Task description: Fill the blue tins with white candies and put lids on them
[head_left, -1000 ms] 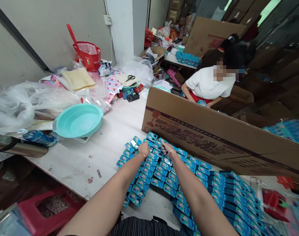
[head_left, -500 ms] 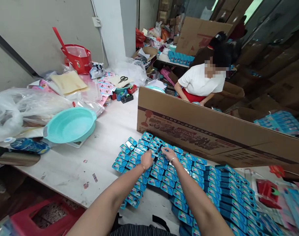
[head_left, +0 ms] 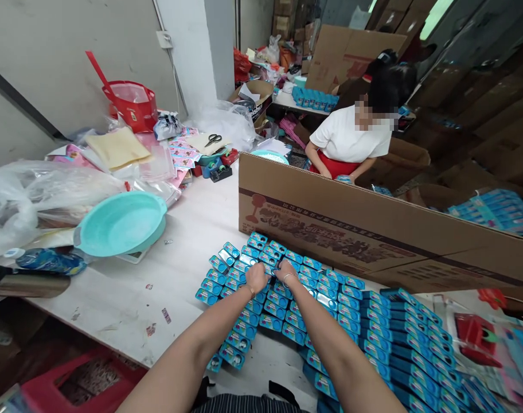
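Observation:
Rows of small blue boxes (head_left: 293, 334) stand packed together on the white table (head_left: 188, 229). Over their far rows my left hand (head_left: 256, 279) is closed, its fingertips at a blue box. My right hand (head_left: 286, 271), with a bracelet at the wrist, is closed just to the right and touches the same box between the two hands. The fingertips of both hands are partly hidden by the hands themselves.
A long cardboard panel (head_left: 330, 223) stands behind the boxes. On the left are a turquoise basin (head_left: 123, 225), plastic bags and a bottle (head_left: 50, 258). Scissors (head_left: 213, 139) and tape dispensers lie farther back. Beyond the panel sits a person (head_left: 351, 137) in white.
My right hand has moved left and slightly down, closer to my left hand, and its fingers have closed. My left hand has stayed nearly in place.

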Demonstrator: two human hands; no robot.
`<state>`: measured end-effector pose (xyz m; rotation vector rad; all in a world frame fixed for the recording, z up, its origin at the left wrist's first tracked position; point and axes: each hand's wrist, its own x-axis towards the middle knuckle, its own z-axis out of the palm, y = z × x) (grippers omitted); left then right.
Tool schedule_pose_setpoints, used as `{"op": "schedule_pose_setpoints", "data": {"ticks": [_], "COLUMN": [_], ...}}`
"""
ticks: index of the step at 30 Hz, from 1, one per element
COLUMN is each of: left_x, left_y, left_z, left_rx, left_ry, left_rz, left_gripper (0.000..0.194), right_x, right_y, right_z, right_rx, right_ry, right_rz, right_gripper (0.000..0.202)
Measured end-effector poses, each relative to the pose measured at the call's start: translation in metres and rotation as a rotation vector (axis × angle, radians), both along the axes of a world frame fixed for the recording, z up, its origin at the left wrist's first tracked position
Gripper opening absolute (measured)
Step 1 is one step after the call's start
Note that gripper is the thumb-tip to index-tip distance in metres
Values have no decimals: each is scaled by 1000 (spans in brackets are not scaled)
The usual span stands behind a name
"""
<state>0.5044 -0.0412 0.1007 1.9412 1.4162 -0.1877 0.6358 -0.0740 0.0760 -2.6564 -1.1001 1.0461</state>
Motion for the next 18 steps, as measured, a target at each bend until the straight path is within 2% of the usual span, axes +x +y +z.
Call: {"op": "schedule_pose_setpoints", "data": {"ticks": [3, 7, 13, 18], "left_x": [2, 1, -2, -13], "left_y": [-3, -6, -1, 10], "left_z": [-3, -8, -13, -14], "left_rx": [1, 0, -31, -65], "left_ry": [2, -14, -78, -148], "left_rz": [-13, 14, 117, 269], "left_gripper": [16, 12, 4, 14], "right_x": [0, 1, 2, 0], "right_y": [9, 17, 10, 12], "right_z": [-1, -2, 1, -7], "right_rx": [-54, -90, -44, 34], "right_ry": [-62, -84, -69, -22], "right_rz": [49, 74, 4, -87], "right_gripper": [38, 32, 25, 26]}}
